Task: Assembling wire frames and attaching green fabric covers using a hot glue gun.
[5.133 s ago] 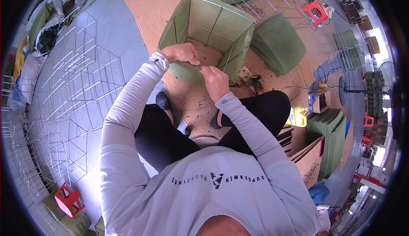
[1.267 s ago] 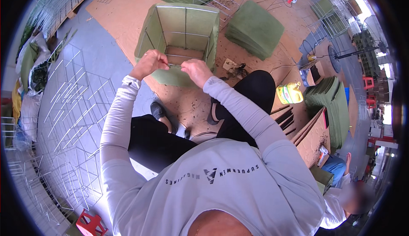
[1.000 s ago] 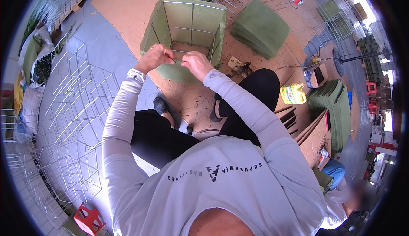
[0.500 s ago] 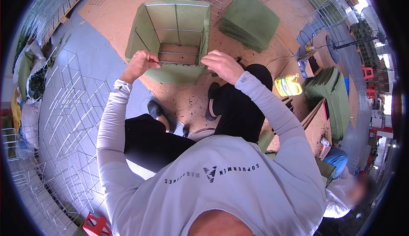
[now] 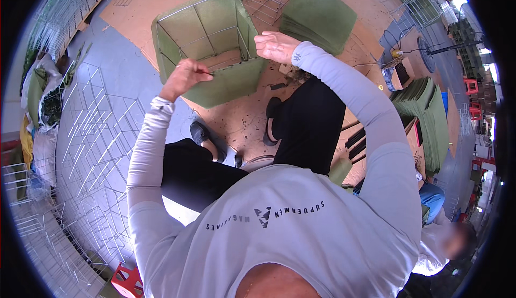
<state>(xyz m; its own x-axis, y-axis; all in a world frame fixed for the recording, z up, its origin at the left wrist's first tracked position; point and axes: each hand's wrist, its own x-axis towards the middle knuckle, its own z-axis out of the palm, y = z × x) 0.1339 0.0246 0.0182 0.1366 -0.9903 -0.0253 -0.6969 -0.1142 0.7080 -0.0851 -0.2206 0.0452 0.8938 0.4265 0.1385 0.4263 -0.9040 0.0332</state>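
An open-topped box of green felt-like panels on a wire frame (image 5: 209,77) stands tilted on the floor in front of my feet. At its near left rim, my left hand (image 5: 186,77) is closed in a pinch, fingertips against the panel's upper edge. Just off the right rim, my right hand (image 5: 276,47) is closed too, its fingertips pressed together. Whatever either hand pinches is too small or hidden to make out. Thin wires cross the inside walls, and brown board shows through the bottom of the box.
A stack of green sheets (image 5: 318,18) lies beyond my right hand; another stack (image 5: 427,123) is farther right. Bare wire frames (image 5: 99,131) cover the floor at left. A standing fan (image 5: 425,55) is at far right. Another person (image 5: 435,244) sits at lower right.
The box has turned, its right side swinging away from me. My right hand has moved farther out; my left has shifted slightly right. My right arm now covers the yellow bottle.
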